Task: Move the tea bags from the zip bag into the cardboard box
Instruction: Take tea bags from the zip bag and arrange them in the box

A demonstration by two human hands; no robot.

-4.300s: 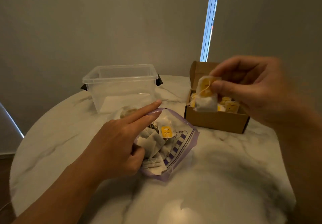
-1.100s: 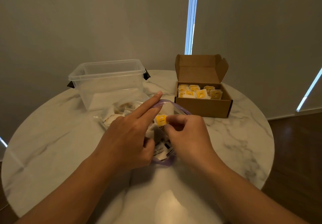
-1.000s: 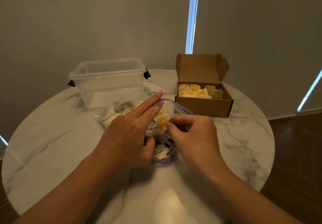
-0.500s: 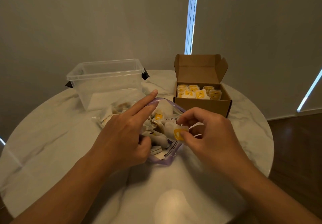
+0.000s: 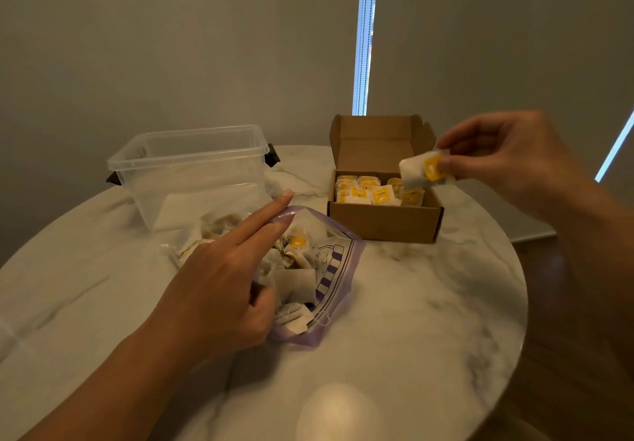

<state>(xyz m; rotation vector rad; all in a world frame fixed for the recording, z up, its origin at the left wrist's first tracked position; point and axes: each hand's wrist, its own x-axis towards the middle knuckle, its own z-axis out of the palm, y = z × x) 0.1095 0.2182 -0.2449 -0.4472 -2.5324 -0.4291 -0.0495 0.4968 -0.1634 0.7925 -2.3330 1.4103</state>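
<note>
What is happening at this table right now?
A person's left hand holds a zip bag open on the marble table; a heap of tea bags lies inside. The right hand pinches one tea bag in the air by the open cardboard box, where packed bags sit in rows. A clear plastic tub stands behind the zip bag.

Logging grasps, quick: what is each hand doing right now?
Left hand: holding the zip bag open.
Right hand: pinching one tea bag.
</note>
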